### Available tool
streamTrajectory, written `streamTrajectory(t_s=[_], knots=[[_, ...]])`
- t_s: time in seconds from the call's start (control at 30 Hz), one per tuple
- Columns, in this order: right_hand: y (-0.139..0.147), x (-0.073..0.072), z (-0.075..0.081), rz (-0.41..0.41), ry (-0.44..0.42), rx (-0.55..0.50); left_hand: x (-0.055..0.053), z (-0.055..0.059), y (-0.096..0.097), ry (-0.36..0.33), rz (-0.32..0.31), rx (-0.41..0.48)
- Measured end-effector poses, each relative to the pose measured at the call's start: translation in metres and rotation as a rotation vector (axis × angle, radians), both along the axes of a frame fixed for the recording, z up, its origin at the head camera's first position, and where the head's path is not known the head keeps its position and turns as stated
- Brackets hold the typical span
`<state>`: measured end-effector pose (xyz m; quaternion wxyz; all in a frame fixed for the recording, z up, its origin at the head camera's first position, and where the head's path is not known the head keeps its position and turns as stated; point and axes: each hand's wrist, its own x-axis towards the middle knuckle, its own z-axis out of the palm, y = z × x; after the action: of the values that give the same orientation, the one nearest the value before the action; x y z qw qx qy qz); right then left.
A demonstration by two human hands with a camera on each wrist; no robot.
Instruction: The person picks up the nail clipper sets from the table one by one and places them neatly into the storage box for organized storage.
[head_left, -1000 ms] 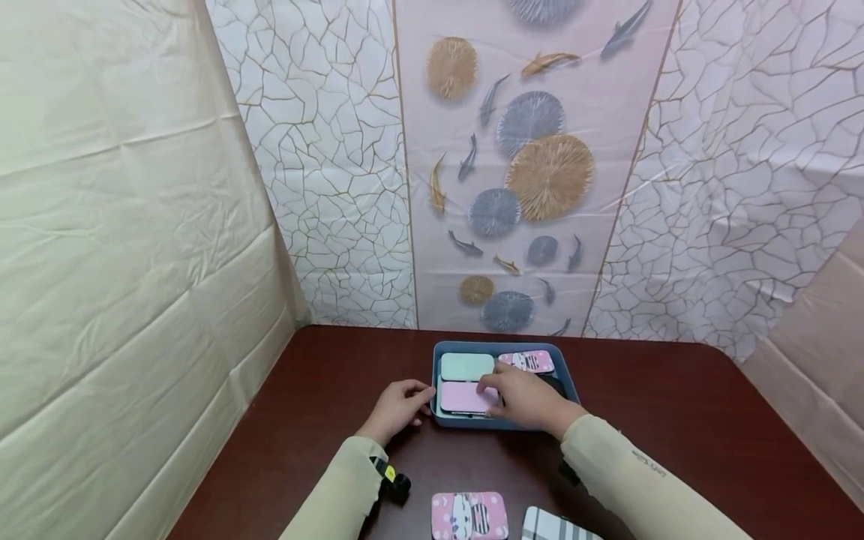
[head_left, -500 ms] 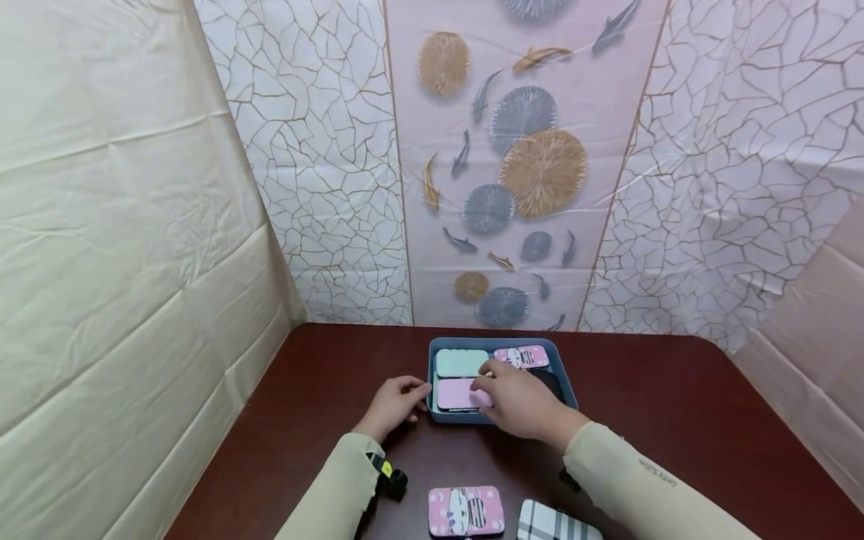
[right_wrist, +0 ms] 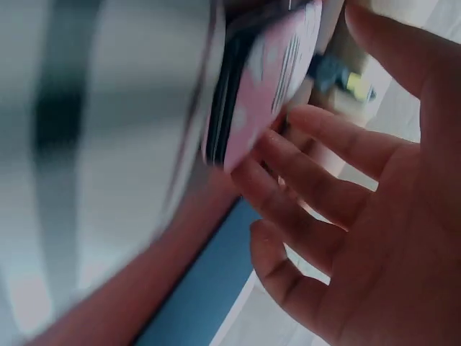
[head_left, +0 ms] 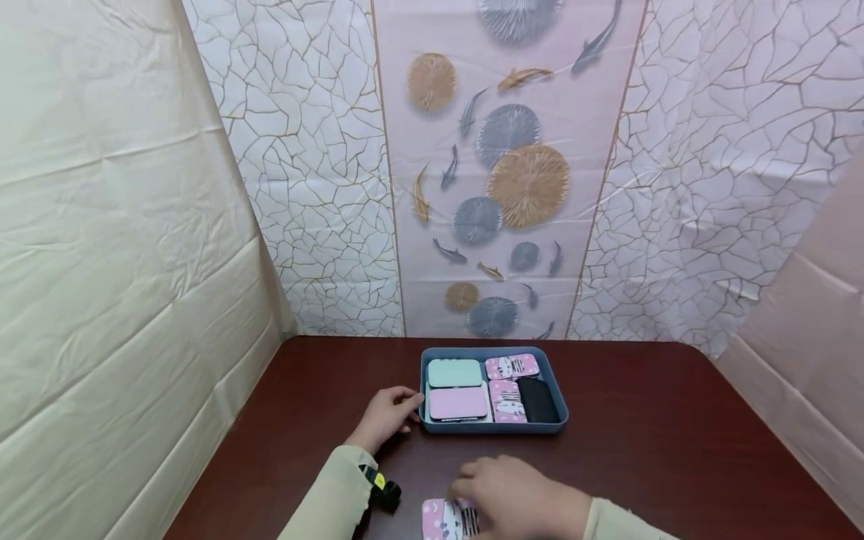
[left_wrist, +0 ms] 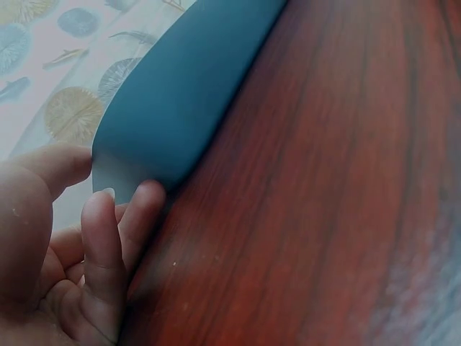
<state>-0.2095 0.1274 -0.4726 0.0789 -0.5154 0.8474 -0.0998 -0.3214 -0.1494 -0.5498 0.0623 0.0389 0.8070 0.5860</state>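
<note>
My left hand (head_left: 388,416) holds the left end of the blue tray (head_left: 496,428); in the left wrist view its thumb is at the rim and its fingers curl against the outer wall. My right hand (head_left: 516,491) is over a pink cartoon-patterned case (head_left: 437,519) on the table, partly hiding it. In the right wrist view the right fingers are spread, fingertips right at the edge of that case (right_wrist: 252,108), the thumb well apart. Inside the tray are a mint case (head_left: 455,373), a lilac case (head_left: 457,403), two pink patterned cases (head_left: 511,366) and a black case (head_left: 538,400).
A white and grey plaid case (right_wrist: 137,122) fills the left of the right wrist view, blurred. The dark red-brown table (head_left: 641,427) runs back to a patterned cloth backdrop (head_left: 337,225), with plain cloth walls on both sides.
My right hand has left the lilac case in the tray and come back toward me, over the pink case on the table. My left hand stays at the tray. The view has shifted slightly.
</note>
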Motion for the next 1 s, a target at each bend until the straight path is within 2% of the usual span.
streamTrajectory(t_s=[0.1, 0.13, 0.27, 0.43, 0.6, 0.8, 1.0], knots=[[0.0, 0.008, -0.009, 0.007, -0.038, 0.033, 0.004, -0.002, -0.002, 0.004, -0.001, -0.008], [-0.002, 0.011, -0.008, -0.013, -0.054, 0.045, 0.005, -0.003, -0.003, 0.003, 0.0, -0.012], [-0.006, 0.016, -0.014, -0.041, -0.054, 0.046, 0.006, -0.003, -0.006, 0.014, 0.006, -0.022], [-0.008, 0.014, -0.014, -0.053, -0.013, 0.068, 0.004, -0.002, -0.003, 0.042, -0.001, -0.014], [-0.011, 0.012, -0.017, -0.045, 0.016, 0.093, 0.006, -0.006, -0.001, 0.033, 0.002, -0.007], [-0.015, 0.011, -0.026, -0.055, -0.004, 0.065, 0.007, -0.011, 0.0, 0.041, -0.012, 0.001], [-0.019, 0.007, -0.023, -0.035, 0.019, 0.052, 0.004, -0.007, -0.001, 0.061, -0.015, 0.014]])
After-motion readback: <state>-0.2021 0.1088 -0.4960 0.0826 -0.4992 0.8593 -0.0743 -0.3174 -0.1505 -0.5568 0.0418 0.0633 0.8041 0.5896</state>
